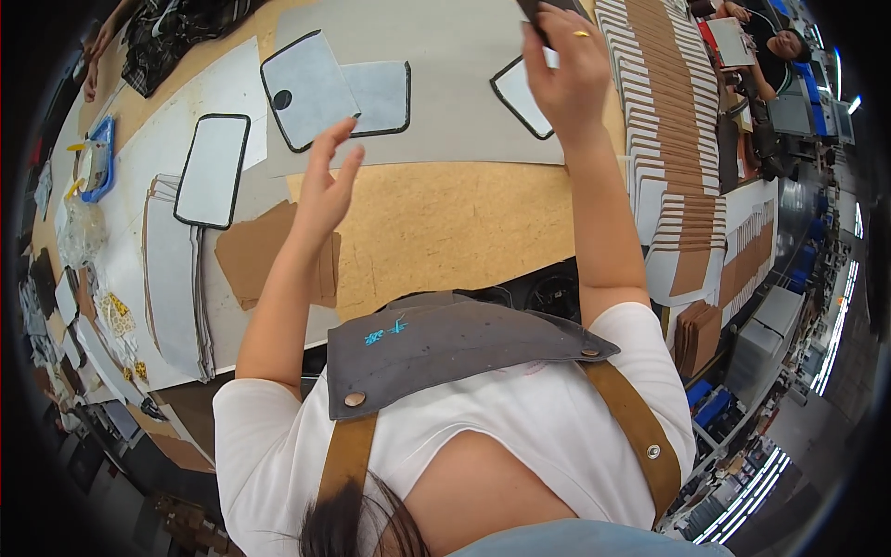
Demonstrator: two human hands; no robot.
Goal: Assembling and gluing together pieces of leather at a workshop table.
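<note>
My left hand [327,186] hovers over the table with its fingers apart and nothing in it. Its fingertips come near the corner of a white panel with black edges [306,93], which bears a black round spot. That panel overlaps a second black-edged white panel [382,97]. Farther off, at the upper edge, my right hand [568,74] has its fingers closed on a dark flat piece [534,11]; most of this piece is cut off by the picture's edge. Partly behind the right hand lies another black-edged white panel [524,97].
Left of me, a black-edged white panel [212,172] rests by stacked grey sheets [172,288] and brown sheets [255,251]. A blue tray [104,158] stands farther left. Long rows of overlapping brown-and-white pieces [664,102] line the right side. A person [775,60] sits beyond them.
</note>
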